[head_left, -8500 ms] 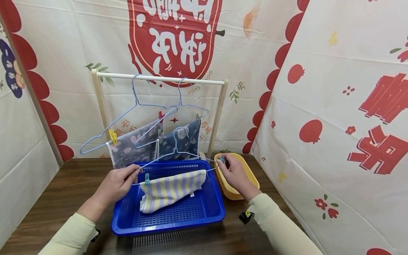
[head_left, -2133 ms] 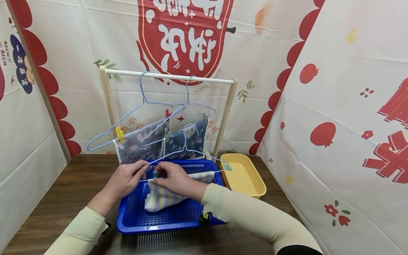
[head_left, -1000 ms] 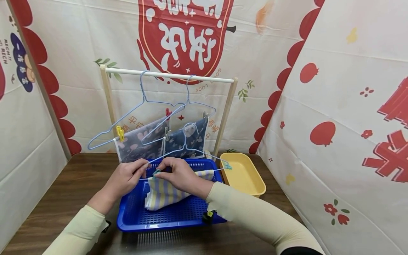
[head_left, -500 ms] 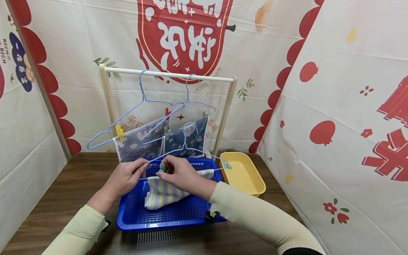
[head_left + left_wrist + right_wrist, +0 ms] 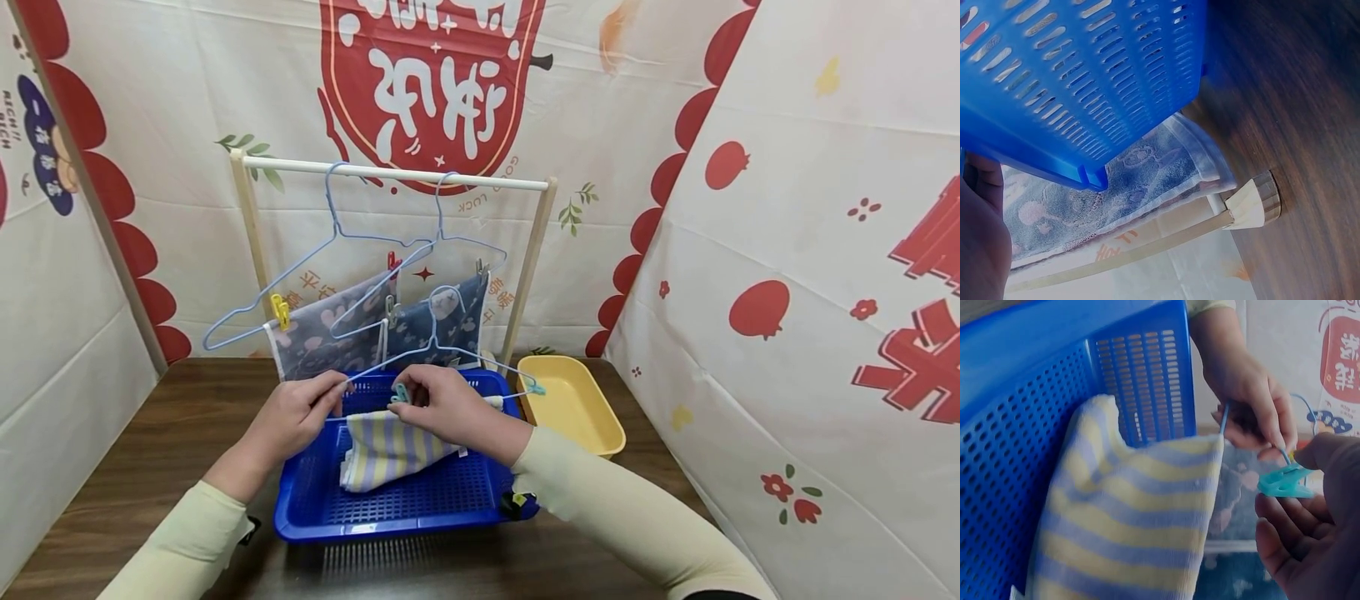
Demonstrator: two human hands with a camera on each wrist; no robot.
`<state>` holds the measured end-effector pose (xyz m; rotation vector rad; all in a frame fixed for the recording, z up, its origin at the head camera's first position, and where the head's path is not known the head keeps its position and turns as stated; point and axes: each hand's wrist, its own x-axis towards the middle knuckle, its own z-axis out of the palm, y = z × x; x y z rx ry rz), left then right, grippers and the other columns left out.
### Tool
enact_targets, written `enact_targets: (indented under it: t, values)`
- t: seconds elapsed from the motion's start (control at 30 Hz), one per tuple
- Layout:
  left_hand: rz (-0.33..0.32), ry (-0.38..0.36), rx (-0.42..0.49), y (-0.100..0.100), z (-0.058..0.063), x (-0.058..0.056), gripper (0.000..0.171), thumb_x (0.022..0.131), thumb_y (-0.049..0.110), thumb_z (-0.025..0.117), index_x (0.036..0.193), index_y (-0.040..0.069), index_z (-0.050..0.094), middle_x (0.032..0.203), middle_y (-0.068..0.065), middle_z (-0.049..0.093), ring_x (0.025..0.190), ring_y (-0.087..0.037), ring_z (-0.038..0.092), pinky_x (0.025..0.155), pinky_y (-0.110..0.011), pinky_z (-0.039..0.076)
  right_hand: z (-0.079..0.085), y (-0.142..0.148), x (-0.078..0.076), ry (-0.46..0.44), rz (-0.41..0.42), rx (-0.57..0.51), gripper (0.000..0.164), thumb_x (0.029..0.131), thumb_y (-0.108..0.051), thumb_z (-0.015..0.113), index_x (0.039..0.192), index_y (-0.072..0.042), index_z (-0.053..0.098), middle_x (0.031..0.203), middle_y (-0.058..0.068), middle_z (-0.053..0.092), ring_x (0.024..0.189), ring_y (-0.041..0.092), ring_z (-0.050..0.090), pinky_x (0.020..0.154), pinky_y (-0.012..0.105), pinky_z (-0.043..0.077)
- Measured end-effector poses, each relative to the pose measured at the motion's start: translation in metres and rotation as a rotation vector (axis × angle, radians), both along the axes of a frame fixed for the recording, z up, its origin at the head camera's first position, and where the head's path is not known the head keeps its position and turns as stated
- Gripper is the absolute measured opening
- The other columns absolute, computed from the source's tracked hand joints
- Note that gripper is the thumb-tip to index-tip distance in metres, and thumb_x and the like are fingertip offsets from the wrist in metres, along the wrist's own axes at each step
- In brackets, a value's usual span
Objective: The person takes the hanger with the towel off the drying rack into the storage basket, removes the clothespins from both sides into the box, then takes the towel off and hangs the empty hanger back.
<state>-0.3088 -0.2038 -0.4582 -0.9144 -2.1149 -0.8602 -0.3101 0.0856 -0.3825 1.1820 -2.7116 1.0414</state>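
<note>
My left hand (image 5: 292, 418) grips the left end of a blue wire hanger (image 5: 432, 333) above a blue basket (image 5: 405, 527). Over the hanger's lower bar hangs a yellow-and-purple striped towel (image 5: 390, 450), partly covered by my right hand (image 5: 461, 410). That hand pinches a teal clothespin (image 5: 1285, 481) between thumb and fingers; in the head view it is held just above the towel, apart from it. A second teal clothespin (image 5: 536, 389) sits on the hanger's right corner. In the left wrist view, only part of my left hand (image 5: 985, 231) shows, at the left edge.
Behind the basket stands a rack (image 5: 397, 173) with two blue hangers on its bar. Dark patterned towels (image 5: 330, 333) hang from these by yellow (image 5: 280, 312), red and grey clothespins. A yellow tray (image 5: 573, 408) lies right of the basket on the wooden table (image 5: 187, 417).
My right hand has come from the hanger's right corner to the towel's left end, taken the teal clothespin off there, and shifted right with it. My left hand keeps its grip.
</note>
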Motion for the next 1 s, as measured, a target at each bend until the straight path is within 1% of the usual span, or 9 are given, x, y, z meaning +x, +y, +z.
enact_targets:
  t: [0.23,0.37,0.5,0.57,0.67,0.87,1.0]
  values:
    - [0.002,0.024,-0.003,0.000,0.000,0.000,0.026,0.102,-0.007,0.069,0.107,0.018,0.072,0.076,0.011,0.064,0.064,0.000,0.053,0.062,-0.020,0.046,0.000,0.024,-0.005,0.033,0.015,0.097,0.023,0.106,-0.024,0.079,0.127,-0.013,0.076,0.098,-0.007,0.068,0.084,0.009,0.061,0.073,0.027,0.054]
    - [-0.001,0.024,-0.003,0.000,-0.001,-0.001,0.026,0.102,-0.007,0.068,0.107,0.018,0.072,0.076,0.012,0.064,0.065,0.001,0.053,0.061,-0.020,0.046,0.003,0.040,-0.008,0.081,0.042,0.140,0.027,0.106,-0.024,0.079,0.130,-0.011,0.076,0.099,-0.008,0.069,0.084,0.007,0.061,0.074,0.026,0.056]
    - [0.002,0.028,-0.001,0.000,-0.002,-0.002,0.026,0.102,-0.007,0.069,0.107,0.018,0.072,0.076,0.012,0.064,0.066,0.000,0.054,0.063,-0.022,0.047,0.008,0.056,-0.011,0.131,0.050,0.150,0.029,0.106,-0.023,0.079,0.131,-0.010,0.076,0.098,-0.007,0.068,0.082,0.008,0.061,0.072,0.028,0.056]
    - [0.003,0.026,0.000,0.000,-0.003,-0.002,0.026,0.102,-0.007,0.069,0.107,0.018,0.072,0.076,0.012,0.063,0.066,0.000,0.054,0.064,-0.022,0.048,0.012,0.064,-0.011,0.138,0.032,0.146,0.030,0.105,-0.022,0.080,0.132,-0.010,0.075,0.097,-0.007,0.067,0.081,0.010,0.060,0.071,0.028,0.055]
    - [0.002,0.025,-0.002,0.000,-0.003,-0.002,0.026,0.102,-0.007,0.069,0.107,0.019,0.072,0.076,0.014,0.063,0.066,0.000,0.054,0.064,-0.022,0.047,0.015,0.075,-0.011,0.117,-0.010,0.138,0.031,0.105,-0.022,0.080,0.134,-0.011,0.075,0.095,-0.008,0.065,0.081,0.011,0.059,0.069,0.029,0.054]
    - [-0.003,0.033,0.002,0.001,-0.002,-0.002,0.026,0.101,-0.007,0.069,0.107,0.018,0.072,0.076,0.014,0.062,0.065,0.000,0.053,0.064,-0.022,0.047,0.017,0.092,-0.011,0.082,-0.070,0.144,0.030,0.104,-0.022,0.081,0.132,-0.013,0.076,0.095,-0.006,0.063,0.082,0.013,0.060,0.070,0.030,0.055]
    - [0.005,0.027,0.000,0.001,-0.002,0.000,0.026,0.101,-0.007,0.069,0.106,0.018,0.073,0.076,0.015,0.062,0.066,0.000,0.053,0.064,-0.022,0.047,0.018,0.103,-0.011,0.076,-0.094,0.158,0.030,0.104,-0.022,0.081,0.130,-0.010,0.075,0.092,-0.005,0.063,0.081,0.015,0.059,0.070,0.030,0.054]
